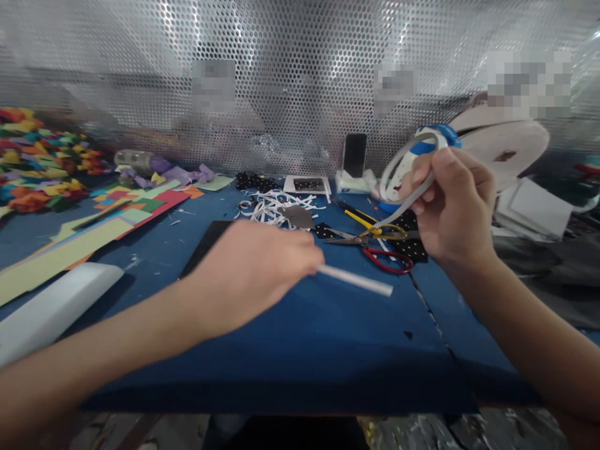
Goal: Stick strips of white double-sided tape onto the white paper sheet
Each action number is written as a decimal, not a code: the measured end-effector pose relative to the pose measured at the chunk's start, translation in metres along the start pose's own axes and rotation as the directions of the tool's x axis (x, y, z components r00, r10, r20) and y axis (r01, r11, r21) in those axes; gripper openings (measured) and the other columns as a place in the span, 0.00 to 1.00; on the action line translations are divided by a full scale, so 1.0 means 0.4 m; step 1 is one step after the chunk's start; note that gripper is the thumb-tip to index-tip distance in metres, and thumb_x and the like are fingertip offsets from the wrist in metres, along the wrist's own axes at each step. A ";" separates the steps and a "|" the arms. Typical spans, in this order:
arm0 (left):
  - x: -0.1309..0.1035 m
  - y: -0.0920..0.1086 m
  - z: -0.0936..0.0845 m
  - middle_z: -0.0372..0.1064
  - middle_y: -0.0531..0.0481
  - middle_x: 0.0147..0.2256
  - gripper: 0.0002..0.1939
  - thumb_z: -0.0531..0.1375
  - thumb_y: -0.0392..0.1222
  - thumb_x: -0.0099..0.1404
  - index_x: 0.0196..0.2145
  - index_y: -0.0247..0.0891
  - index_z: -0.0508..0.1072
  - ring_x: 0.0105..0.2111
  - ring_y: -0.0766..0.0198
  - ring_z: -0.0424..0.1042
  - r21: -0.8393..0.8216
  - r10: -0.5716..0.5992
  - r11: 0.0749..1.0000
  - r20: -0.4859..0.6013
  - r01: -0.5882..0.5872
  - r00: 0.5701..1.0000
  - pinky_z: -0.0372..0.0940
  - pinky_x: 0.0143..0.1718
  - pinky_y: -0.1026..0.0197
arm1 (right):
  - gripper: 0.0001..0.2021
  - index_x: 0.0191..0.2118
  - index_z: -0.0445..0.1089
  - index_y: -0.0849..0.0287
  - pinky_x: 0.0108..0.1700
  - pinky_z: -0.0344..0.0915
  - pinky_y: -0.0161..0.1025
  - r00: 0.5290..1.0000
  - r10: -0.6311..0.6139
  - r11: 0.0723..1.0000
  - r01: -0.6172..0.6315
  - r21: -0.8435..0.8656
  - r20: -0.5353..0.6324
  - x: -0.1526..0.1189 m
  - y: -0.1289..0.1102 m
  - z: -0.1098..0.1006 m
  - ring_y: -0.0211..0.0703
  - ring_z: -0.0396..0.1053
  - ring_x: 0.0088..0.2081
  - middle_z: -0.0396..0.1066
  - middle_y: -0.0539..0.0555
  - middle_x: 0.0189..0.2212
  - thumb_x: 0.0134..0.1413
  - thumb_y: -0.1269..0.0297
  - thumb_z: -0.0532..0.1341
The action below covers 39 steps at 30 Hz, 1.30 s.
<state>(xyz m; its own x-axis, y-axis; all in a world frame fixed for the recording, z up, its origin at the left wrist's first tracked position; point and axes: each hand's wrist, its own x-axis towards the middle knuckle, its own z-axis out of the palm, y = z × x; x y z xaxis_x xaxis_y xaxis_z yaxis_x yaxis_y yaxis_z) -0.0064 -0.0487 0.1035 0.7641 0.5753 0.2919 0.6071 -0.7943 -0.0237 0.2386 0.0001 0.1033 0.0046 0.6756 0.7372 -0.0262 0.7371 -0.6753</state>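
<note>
My left hand (262,269) is closed on one end of a short white strip (359,280), which points to the right over the blue table (328,350). Raised at the right, my right hand (450,194) pinches a roll of narrow white tape (391,165), its free end hanging down to the left. Below and left of the right hand lie scissors with red and yellow handles (391,261) and a yellow cutter (360,219). A black sheet (204,247) is partly hidden behind my left hand.
Curled white strips (276,206) lie at the back middle, near a phone (355,155) standing upright. Coloured papers (112,225), a white block (60,300) and a colourful pile (42,162) are on the left. Large white reels (506,147) stand at the back right.
</note>
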 end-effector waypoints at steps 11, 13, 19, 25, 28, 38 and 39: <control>-0.015 -0.016 0.022 0.69 0.53 0.27 0.10 0.52 0.34 0.67 0.31 0.39 0.72 0.23 0.66 0.66 0.162 0.061 0.984 0.086 -0.075 0.994 0.47 0.23 0.61 | 0.13 0.25 0.70 0.60 0.20 0.47 0.36 1.000 -0.009 0.998 0.008 0.069 0.026 0.001 0.008 0.001 0.33 0.54 0.21 0.55 0.48 0.20 0.60 0.64 0.60; -0.019 -0.014 0.031 0.69 0.54 0.29 0.09 0.53 0.34 0.67 0.33 0.40 0.72 0.24 0.65 0.67 0.159 0.054 0.985 0.083 -0.066 0.995 0.48 0.23 0.61 | 0.13 0.24 0.70 0.60 0.20 0.47 0.35 1.000 -0.011 0.999 0.010 0.050 0.016 0.002 0.010 0.003 0.32 0.54 0.21 0.55 0.48 0.20 0.60 0.63 0.59; -0.026 -0.007 0.022 0.69 0.55 0.27 0.06 0.56 0.36 0.66 0.32 0.40 0.71 0.22 0.65 0.67 0.154 0.090 0.982 0.104 -0.105 0.991 0.48 0.22 0.62 | 0.14 0.24 0.69 0.59 0.20 0.47 0.33 1.000 0.009 1.000 -0.009 0.012 0.006 0.000 0.015 0.006 0.32 0.54 0.20 0.54 0.47 0.19 0.60 0.61 0.58; -0.005 -0.051 -0.033 0.74 0.55 0.30 0.05 0.60 0.42 0.65 0.34 0.39 0.72 0.30 0.62 0.74 0.161 -0.095 0.980 -0.132 0.116 0.987 0.55 0.26 0.65 | 0.14 0.24 0.69 0.60 0.20 0.47 0.34 1.000 -0.018 0.999 0.018 0.042 0.008 0.003 0.010 0.002 0.32 0.53 0.20 0.53 0.47 0.19 0.61 0.64 0.58; 0.007 -0.068 -0.021 0.76 0.53 0.35 0.07 0.60 0.43 0.65 0.40 0.40 0.73 0.34 0.58 0.75 0.197 -0.127 0.967 -0.191 0.165 0.973 0.56 0.27 0.64 | 0.14 0.24 0.69 0.60 0.19 0.47 0.33 0.999 -0.036 0.999 0.036 0.018 0.002 0.004 0.007 0.001 0.32 0.53 0.20 0.53 0.47 0.18 0.61 0.64 0.58; 0.039 -0.092 0.024 0.73 0.52 0.49 0.19 0.59 0.49 0.66 0.53 0.44 0.69 0.41 0.60 0.74 -0.313 -0.155 0.938 0.002 0.148 0.988 0.63 0.38 0.63 | 0.13 0.24 0.68 0.60 0.20 0.47 0.34 1.000 -0.016 1.000 0.016 -0.005 -0.002 0.006 0.010 -0.006 0.32 0.54 0.21 0.54 0.47 0.19 0.60 0.62 0.59; 0.046 -0.106 0.029 0.73 0.51 0.48 0.20 0.59 0.51 0.66 0.53 0.42 0.70 0.40 0.60 0.74 -0.388 -0.154 0.907 0.052 0.162 0.987 0.63 0.37 0.64 | 0.13 0.25 0.69 0.61 0.20 0.47 0.34 1.000 -0.015 1.000 0.015 0.011 0.000 0.006 0.010 -0.007 0.32 0.54 0.21 0.54 0.47 0.19 0.60 0.63 0.59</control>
<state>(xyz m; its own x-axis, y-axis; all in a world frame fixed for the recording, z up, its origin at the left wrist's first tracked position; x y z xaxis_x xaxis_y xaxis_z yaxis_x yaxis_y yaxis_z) -0.0156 -0.0020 0.0986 0.6718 0.7002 0.2416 0.5902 -0.7031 0.3966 0.2412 0.0048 0.1024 0.0052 0.6648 0.7470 -0.0372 0.7467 -0.6642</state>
